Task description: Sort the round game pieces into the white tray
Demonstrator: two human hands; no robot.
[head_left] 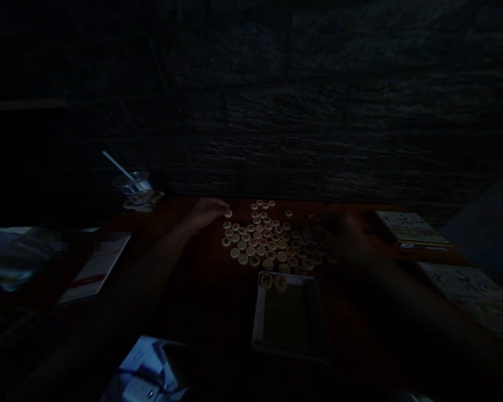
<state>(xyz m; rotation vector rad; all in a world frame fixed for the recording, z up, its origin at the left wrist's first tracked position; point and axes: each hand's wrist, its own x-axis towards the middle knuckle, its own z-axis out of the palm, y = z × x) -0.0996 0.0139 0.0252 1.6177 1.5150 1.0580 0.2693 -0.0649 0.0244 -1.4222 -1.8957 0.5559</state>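
Many round Chinese chess pieces (261, 242) with red or dark characters lie spread over the dark wooden table; some show blank faces. At the left edge of the spread is my left hand (209, 210), its fingers closed at one Chinese chess piece (228, 214). On the right side my right hand (344, 234) reaches over the pieces; it is dark and smeared, so its fingers cannot be read. Nearer to me stands a shallow open box (257, 321), with two Chinese chess pieces (273, 282) in its far left corner.
A glass with a straw (136, 187) stands at the back left. A white and red card or booklet (96, 271) lies at left, with a blurred clear object beside it. Two flat boxes (411, 228) are at right. A dark brick wall (276, 111) rises behind the table.
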